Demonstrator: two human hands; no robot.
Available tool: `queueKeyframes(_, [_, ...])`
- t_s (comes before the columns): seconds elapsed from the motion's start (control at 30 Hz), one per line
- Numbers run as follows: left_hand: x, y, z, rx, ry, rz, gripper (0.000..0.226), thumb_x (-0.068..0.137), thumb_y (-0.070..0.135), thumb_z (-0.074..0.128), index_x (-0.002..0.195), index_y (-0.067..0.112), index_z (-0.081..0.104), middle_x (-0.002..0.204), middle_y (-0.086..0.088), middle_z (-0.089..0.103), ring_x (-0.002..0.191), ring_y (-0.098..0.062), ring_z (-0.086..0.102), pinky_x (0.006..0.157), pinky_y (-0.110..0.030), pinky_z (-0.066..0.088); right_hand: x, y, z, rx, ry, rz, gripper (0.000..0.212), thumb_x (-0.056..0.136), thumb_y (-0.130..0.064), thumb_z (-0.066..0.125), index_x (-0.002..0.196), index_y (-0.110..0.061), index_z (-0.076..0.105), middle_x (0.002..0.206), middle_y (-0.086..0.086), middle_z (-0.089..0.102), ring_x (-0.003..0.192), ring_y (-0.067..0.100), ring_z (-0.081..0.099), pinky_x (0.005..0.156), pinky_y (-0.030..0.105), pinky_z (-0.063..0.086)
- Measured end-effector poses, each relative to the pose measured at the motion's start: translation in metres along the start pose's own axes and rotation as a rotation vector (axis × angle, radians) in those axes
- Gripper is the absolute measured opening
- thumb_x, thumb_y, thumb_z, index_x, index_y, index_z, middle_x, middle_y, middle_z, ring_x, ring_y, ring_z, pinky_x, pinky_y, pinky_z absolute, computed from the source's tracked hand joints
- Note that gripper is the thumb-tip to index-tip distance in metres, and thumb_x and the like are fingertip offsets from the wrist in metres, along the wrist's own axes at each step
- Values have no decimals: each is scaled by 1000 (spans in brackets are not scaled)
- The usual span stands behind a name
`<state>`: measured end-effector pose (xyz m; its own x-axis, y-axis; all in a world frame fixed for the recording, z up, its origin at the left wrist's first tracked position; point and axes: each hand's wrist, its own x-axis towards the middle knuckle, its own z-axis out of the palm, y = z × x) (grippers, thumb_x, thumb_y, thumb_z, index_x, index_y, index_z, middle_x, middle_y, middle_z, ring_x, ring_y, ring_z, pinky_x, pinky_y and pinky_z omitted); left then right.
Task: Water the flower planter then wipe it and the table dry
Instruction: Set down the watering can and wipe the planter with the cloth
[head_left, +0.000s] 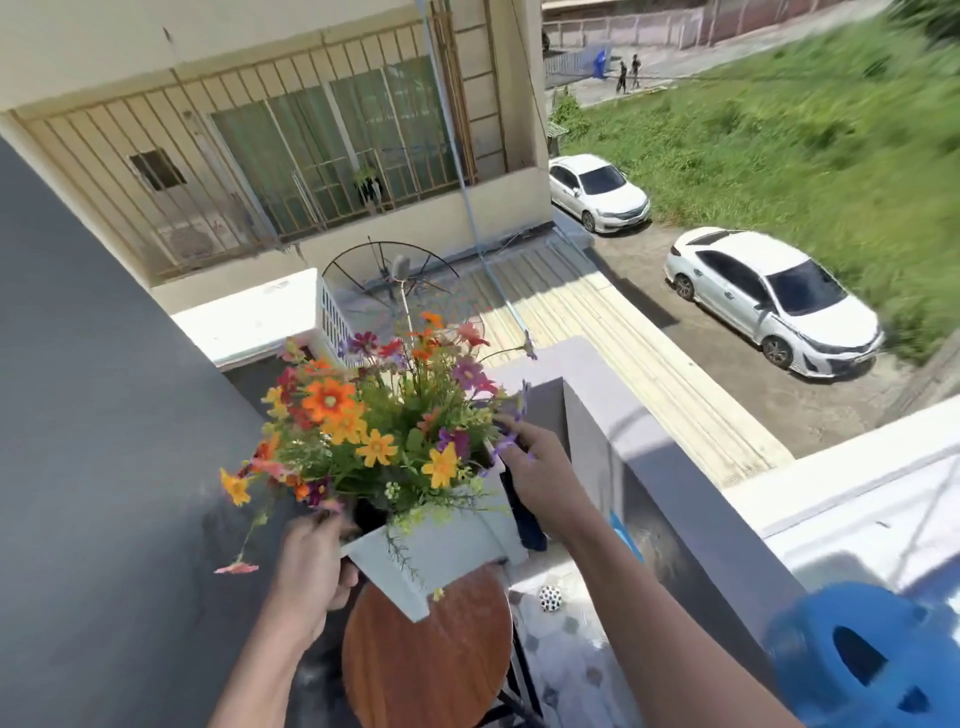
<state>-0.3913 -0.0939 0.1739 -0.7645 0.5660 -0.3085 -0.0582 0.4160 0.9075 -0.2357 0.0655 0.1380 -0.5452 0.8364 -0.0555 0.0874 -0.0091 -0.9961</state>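
White flower planter sits tilted above the round wooden bench, whether touching it cannot be told. Left hand grips the planter's left rim; right hand presses a dark cloth against its right side.

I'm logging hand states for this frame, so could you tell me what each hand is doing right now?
Left hand: closed on the white planter's left rim.
Right hand: holding a dark cloth against the planter's right side.
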Motion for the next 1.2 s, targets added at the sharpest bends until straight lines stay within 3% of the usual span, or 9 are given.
queueKeyframes(0.13, [8,1,-7,-27,47,1,31,90,4,44,59,6,43,45,-7,41,31,-11,28,56,-24,12,-10,7,-2,-42,-33,-72,21,100,-17,53,109,-21,72,73,-19,65,56,-6,52,55,10,36])
queueKeyframes(0.23, [12,-6,-11,13,18,53,27,91,5,45,64,8,46,54,-10,43,35,-15,36,50,-17,15,-12,14,0,-69,-52,-54,21,100,-19,53,112,-20,71,84,-11,68,63,-1,55,60,14,41])
queueKeyframes(0.4, [5,-5,-13,38,-68,98,45,94,12,51,53,27,65,47,-2,49,57,-21,42,51,-21,17,-1,11,2,-39,-22,-21,42,98,-3,43,75,-28,68,57,-13,57,48,14,42,53,30,37])
queueKeyframes(0.47, [-2,0,-11,23,-84,104,48,96,12,49,55,29,68,41,4,52,51,-18,43,52,-21,17,4,5,4,-37,-42,12,55,95,4,36,105,-38,71,102,10,76,87,45,64,75,52,54])
queueKeyframes(0.53, [-6,2,-12,-25,-79,85,48,97,10,48,55,25,67,37,8,53,52,-15,40,55,-24,17,8,4,7,17,-58,79,54,93,11,33,136,-13,55,139,28,52,131,47,44,105,56,40])
queueKeyframes(0.63, [0,-3,-14,-67,-71,70,53,95,6,43,51,25,66,37,3,48,50,-14,36,53,-21,18,14,13,15,-2,-11,46,45,89,-9,41,91,-44,69,97,0,74,89,34,65,81,52,53])
queueKeyframes(0.7, [7,-9,-17,-76,-42,62,44,94,5,40,57,14,61,44,-5,45,35,-14,37,44,-13,19,22,32,22,-54,-25,4,31,88,-21,50,63,-37,61,64,-20,62,63,15,50,66,36,43])
queueKeyframes(0.83, [26,-24,-23,-124,37,-5,32,95,8,39,65,7,51,42,3,46,29,-7,36,40,-8,19,31,68,38,-77,-81,41,24,96,-33,55,113,-28,71,110,-11,73,100,12,67,89,42,52])
queueKeyframes(1.2, [111,-58,-42,-74,142,-22,17,86,12,44,70,12,50,47,-11,47,32,-14,36,41,-18,21,47,165,89,-278,7,202,28,98,-14,52,122,-12,67,114,5,70,103,18,62,83,29,45])
